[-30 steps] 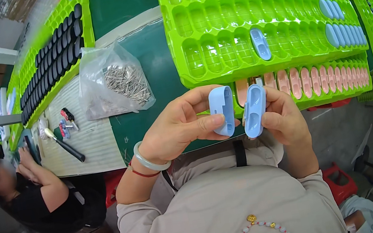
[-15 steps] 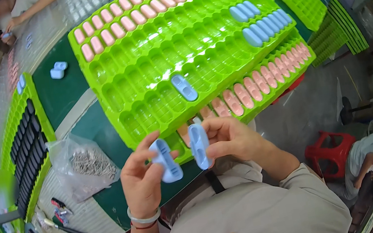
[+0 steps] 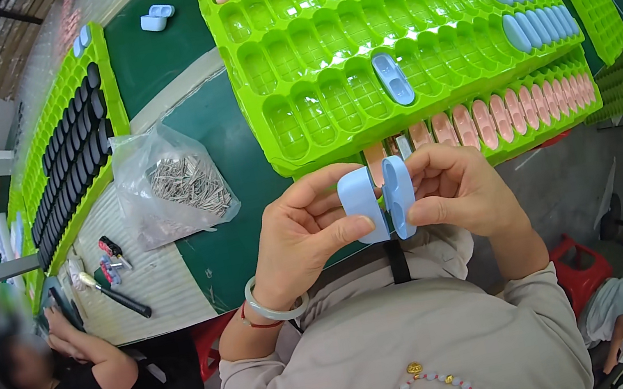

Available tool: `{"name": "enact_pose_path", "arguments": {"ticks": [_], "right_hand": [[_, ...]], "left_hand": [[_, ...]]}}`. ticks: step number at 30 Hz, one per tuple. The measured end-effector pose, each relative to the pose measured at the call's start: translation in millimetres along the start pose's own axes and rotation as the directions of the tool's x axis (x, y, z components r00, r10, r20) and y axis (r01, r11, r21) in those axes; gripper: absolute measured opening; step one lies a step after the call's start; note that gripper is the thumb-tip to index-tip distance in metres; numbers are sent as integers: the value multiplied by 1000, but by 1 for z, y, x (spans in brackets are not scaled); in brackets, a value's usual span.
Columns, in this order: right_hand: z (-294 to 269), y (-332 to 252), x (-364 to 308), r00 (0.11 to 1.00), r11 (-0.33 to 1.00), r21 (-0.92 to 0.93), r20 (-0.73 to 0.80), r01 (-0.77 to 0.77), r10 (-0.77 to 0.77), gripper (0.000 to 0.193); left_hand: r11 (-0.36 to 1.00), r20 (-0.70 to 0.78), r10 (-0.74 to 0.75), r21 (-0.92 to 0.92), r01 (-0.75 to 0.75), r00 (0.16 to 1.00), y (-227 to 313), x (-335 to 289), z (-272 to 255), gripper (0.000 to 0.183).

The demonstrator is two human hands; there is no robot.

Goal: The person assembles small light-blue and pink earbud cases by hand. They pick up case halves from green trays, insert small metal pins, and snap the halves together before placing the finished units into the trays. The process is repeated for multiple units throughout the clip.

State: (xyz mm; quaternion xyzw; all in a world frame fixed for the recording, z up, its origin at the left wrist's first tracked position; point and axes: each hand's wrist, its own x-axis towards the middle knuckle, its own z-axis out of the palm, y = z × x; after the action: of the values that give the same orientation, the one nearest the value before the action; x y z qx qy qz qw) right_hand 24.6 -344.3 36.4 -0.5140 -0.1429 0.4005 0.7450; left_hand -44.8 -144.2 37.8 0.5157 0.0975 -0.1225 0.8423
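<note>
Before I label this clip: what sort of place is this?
Probably an assembly workshop: a bright green plastic tray of oval pockets and a translucent plastic bag of thin metal pieces at a dark green worktable.

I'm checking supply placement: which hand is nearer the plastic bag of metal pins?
Left: the left hand holds a blue shell to the right of the plastic bag and slightly lower in the picture; the right hand is farther right, past that shell.

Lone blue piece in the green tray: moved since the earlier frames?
No: the blue piece sits in the same near-row slot of the tray, neither left nor right.
</note>
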Motion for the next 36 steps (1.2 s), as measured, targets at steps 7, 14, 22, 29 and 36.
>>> {"name": "enact_pose_path", "arguments": {"ticks": [7,14,22,29,36], "right_hand": [[5,-12,1,996,948,-309,-57,-83,68,33],[-3,-11,4,992,957,-261,-29,-125,121,28],[-7,-5,4,984,975,-132,-30,-181,178,27],[-5,-8,2,986,984,-56,-28,-168,166,26],[8,-9,-7,994,981,-183,-99,-69,52,25]], "left_hand": [[992,23,1,126,-4,1000,0,1,6,47],[986,50,-33,166,25,998,4,5,6,48],[995,41,-93,28,92,995,-2,6,4,50],[994,69,-70,-73,75,995,-4,7,7,52],[991,109,-110,-59,117,988,-1,-2,14,39]]}}
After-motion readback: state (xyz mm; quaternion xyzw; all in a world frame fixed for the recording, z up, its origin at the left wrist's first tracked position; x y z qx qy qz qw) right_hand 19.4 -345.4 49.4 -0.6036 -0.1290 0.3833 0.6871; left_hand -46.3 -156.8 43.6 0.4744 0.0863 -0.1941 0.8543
